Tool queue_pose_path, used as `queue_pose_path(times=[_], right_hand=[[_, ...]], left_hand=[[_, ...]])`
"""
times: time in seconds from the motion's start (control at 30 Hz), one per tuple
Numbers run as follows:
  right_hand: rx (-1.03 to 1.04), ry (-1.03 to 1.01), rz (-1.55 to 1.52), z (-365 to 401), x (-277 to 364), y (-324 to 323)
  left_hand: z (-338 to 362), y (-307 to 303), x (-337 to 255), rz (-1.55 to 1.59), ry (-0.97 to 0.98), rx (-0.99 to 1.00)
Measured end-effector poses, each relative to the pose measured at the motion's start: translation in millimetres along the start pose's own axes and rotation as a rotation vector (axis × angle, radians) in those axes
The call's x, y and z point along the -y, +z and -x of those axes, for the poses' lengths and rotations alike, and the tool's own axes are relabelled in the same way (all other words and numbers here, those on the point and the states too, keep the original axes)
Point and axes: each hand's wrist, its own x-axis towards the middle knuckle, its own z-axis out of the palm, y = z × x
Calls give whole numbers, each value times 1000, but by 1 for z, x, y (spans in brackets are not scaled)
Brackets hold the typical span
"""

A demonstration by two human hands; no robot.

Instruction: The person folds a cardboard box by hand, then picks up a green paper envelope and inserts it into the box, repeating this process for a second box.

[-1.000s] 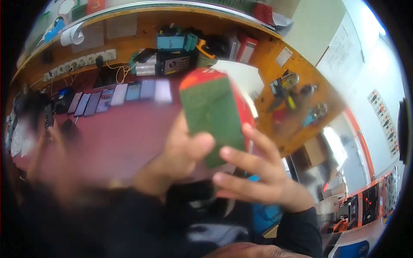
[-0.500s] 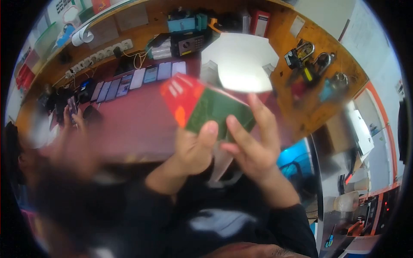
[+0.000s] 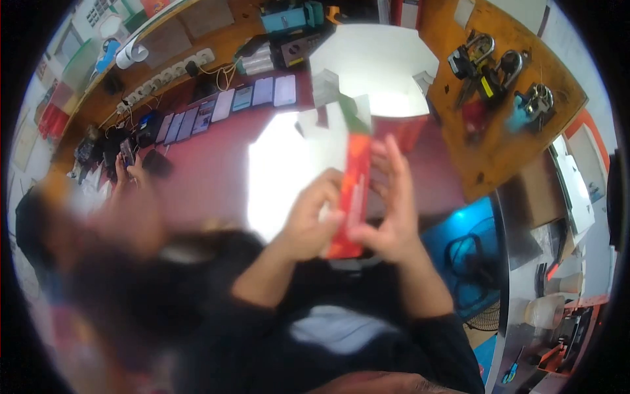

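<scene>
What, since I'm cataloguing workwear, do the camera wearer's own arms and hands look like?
The left hand and right hand are bare, with no gloves or watch visible. The black sleeves show no markings and stop well short of both hands.

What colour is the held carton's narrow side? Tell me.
The narrow side is mostly red with orange patches, seen in the head view.

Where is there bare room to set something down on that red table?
The table looks bare between the row of smartphones and the bright white panel, and in a smaller strip beside the wooden board. It's crowded along the back, and in the middle around the held red box.
</scene>
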Motion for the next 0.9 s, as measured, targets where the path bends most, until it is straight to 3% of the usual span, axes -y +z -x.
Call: queue_pose_path(times=[0.03, 0.07, 0.13, 0.2, 0.3, 0.4, 0.5, 0.6, 0.7, 0.8, 0.9], right_hand=[[-29, 28, -18, 1, -1, 2], [-56, 54, -35, 1, -2, 3], [-111, -7, 20, 0, -5, 7], [-42, -72, 119, 8, -9, 4], [-2, -309, 330, 11, -9, 5], [48, -588, 525, 14, -12, 9], [114, -569, 464, 23, -6, 7], [23, -461, 261, 27, -7, 7], [-187, -306, -142, 35, -8, 16], [-85, -326, -82, 29, -9, 7], [39, -363, 94, 21, -12, -7]], left_hand=[[-6, 8, -5, -194, 66, 131], [-11, 20, -16, -369, 88, 134], [-3, 8, 6, -178, -24, 43], [25, -25, 54, -70, -98, -112], [19, -32, 38, 354, -175, -228], [30, -53, 39, 560, -247, -291], [36, -81, 57, 683, -185, -186], [21, -53, 15, 500, -370, -310], [22, -32, 9, 393, -331, -363], [21, -32, 5, 442, -198, -157], [29, -23, -4, 259, -210, -156]])
